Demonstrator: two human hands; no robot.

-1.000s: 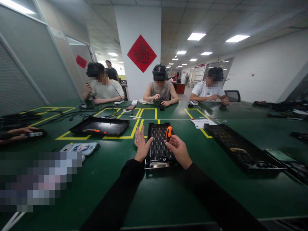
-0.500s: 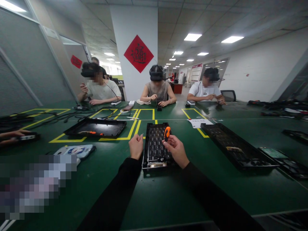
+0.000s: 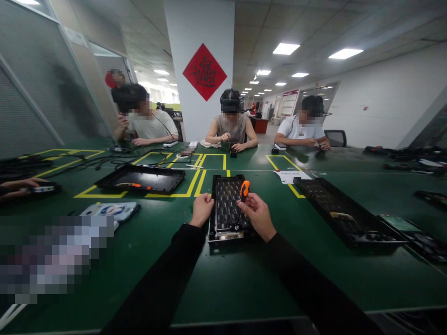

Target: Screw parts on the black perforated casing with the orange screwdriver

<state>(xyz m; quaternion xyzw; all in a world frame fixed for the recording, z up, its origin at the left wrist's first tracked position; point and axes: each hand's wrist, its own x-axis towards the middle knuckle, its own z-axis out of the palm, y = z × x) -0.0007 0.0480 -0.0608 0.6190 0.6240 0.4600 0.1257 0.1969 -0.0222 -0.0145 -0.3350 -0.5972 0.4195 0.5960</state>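
My right hand (image 3: 260, 216) grips a screwdriver with an orange and black handle (image 3: 245, 190). The shaft points down, its tip close to the near end of a black plastic housing (image 3: 226, 197). Rows of rounded shapes fill that housing, and a pale strip (image 3: 231, 236) lies along its near end. Beside the housing's left edge is my left hand (image 3: 201, 210), its fingers pinched together. Whatever those fingers hold, if anything, is too small to make out.
Left stands a black tray (image 3: 157, 179) with orange pieces; nearer lies a pale printed item (image 3: 120, 210). To the right are a long black housing (image 3: 335, 204), white paper (image 3: 291, 177) and a green-topped part (image 3: 398, 222). Several people sit around the table; a co-worker's hand (image 3: 21, 184) shows at left.
My left hand has come down and right, to the housing's left edge; a tiny pale bit seen at its fingertips no longer shows. The screwdriver stays upright at nearly the same spot.
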